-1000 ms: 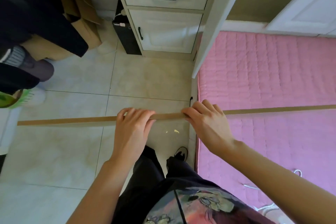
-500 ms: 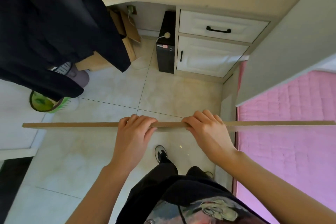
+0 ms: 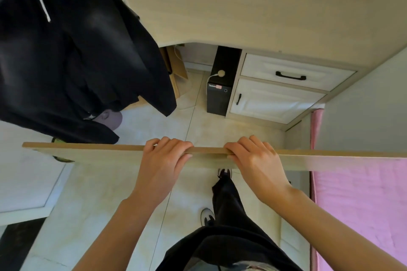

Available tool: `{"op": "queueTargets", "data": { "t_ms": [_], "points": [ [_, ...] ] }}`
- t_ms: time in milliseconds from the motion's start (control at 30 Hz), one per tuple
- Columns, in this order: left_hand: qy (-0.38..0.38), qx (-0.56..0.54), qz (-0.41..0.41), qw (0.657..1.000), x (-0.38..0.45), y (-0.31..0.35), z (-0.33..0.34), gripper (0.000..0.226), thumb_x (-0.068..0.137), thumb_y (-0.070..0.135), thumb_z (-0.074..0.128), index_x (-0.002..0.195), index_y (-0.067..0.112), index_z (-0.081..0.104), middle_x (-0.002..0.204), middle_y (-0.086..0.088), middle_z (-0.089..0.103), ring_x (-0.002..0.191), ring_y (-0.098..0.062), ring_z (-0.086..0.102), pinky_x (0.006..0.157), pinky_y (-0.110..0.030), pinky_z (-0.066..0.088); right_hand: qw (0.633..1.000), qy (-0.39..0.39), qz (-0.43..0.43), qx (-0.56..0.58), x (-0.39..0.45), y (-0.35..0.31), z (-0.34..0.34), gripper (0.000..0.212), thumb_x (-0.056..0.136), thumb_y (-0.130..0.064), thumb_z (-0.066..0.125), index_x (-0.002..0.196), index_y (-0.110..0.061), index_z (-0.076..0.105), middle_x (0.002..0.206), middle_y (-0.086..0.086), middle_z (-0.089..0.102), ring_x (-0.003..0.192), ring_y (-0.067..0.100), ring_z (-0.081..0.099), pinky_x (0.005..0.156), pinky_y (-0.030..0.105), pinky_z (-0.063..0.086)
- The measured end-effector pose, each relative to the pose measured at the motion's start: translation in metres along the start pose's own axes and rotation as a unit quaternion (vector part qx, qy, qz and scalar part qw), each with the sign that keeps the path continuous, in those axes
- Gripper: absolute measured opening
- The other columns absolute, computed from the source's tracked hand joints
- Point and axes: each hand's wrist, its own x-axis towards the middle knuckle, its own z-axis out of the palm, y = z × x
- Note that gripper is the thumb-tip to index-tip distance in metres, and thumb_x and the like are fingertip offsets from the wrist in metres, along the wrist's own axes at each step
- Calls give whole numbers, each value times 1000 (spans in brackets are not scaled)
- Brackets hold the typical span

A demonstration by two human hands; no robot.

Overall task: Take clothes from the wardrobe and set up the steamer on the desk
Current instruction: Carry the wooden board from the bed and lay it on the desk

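At the middle of the view, a long flat wooden board (image 3: 99, 154) runs level from left to right, held edge-up in front of the person, its pale face turned toward the camera and its right end passing out of view over the bed. Each grip is closed on the board's top edge: the left hand (image 3: 164, 160) has its fingers curled over the edge and the thumb pressed against the near face, and the right hand (image 3: 256, 161), a little apart from it, wraps the edge the same way with its thumb tucked along the near face. Both forearms reach up from the bottom of the view. Dark clothes (image 3: 72, 55) hang at the upper left, well above and behind the board's left end, with a white drawstring (image 3: 44, 7) dangling over them. Beyond the board stands the pale wooden surface (image 3: 242, 6), its top bare where it shows, with a white drawer (image 3: 293, 71) and a white cabinet door (image 3: 273, 100) below it, both with black handles. A black computer tower (image 3: 222, 86) sits on the floor just left of the cabinet, a white cable plugged into it. Cardboard (image 3: 176, 66) leans under the surface. A pink quilted bed (image 3: 361, 200) fills the right side. Below the hands are the person's dark trousers (image 3: 226, 202) and shoes on the tiled floor (image 3: 99, 193).
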Motion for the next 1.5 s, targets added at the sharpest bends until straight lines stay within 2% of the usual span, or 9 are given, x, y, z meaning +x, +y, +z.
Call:
{"op": "queueTargets", "data": {
  "t_ms": [233, 367, 500, 733, 967, 1133, 1300, 1500],
  "points": [
    [28, 16, 15, 999, 89, -33, -17, 27, 97, 34, 41, 103, 24, 66, 92, 14, 64, 84, -14, 54, 81, -29, 32, 999, 40, -16, -4, 88, 28, -15, 36, 74, -7, 78, 106, -19, 66, 88, -3, 61, 75, 19, 54, 64, 28, 42],
    [39, 23, 17, 999, 148, -41, -26, 30, 99, 35, 38, 103, 25, 65, 91, 14, 63, 82, -14, 52, 80, -28, 30, 998, 66, -11, -3, 142, 55, -23, 31, 76, -8, 78, 103, -19, 67, 85, -2, 60, 73, 20, 52, 64, 29, 39],
    [51, 24, 20, 998, 203, -49, -29, 38, 102, 39, 30, 104, 25, 66, 92, 13, 64, 83, -13, 52, 81, -31, 33, 997, 78, -3, 1, 188, 80, -34, 24, 81, -10, 75, 103, -19, 68, 84, -3, 61, 72, 21, 52, 62, 31, 42],
    [74, 11, 64, 995, 291, -70, -34, 26, 98, 33, 44, 104, 22, 67, 95, 12, 66, 84, -13, 55, 81, -31, 34, 995, 95, 12, -11, 259, 115, -49, 17, 87, -17, 65, 104, -19, 68, 85, -6, 62, 74, 20, 54, 65, 31, 39],
    [93, -22, 109, 989, 379, -102, -40, 20, 95, 30, 52, 106, 22, 67, 96, 14, 65, 83, -13, 54, 85, -29, 32, 994, 102, 47, -10, 330, 139, -65, 23, 91, -29, 48, 105, -23, 64, 88, -9, 61, 78, 18, 52, 67, 30, 34],
    [100, -40, 130, 986, 438, -127, -38, 24, 96, 32, 48, 104, 22, 68, 94, 14, 65, 83, -12, 53, 85, -26, 27, 992, 96, 78, -20, 382, 154, -67, 25, 91, -34, 45, 104, -25, 64, 88, -10, 60, 78, 18, 53, 67, 30, 35],
    [121, -56, 145, 980, 483, -144, -28, 21, 95, 32, 51, 104, 21, 67, 94, 12, 66, 83, -13, 53, 83, -27, 29, 990, 90, 104, -31, 418, 169, -63, 18, 91, -30, 54, 103, -25, 65, 88, -10, 61, 78, 17, 51, 67, 28, 30],
    [102, -62, 145, 982, 521, -149, -12, 23, 95, 32, 51, 107, 21, 68, 96, 12, 66, 84, -13, 54, 83, -30, 32, 989, 74, 120, -49, 447, 195, -58, 15, 87, -23, 68, 101, -24, 66, 88, -9, 62, 79, 19, 55, 67, 33, 38]
  ]
}}
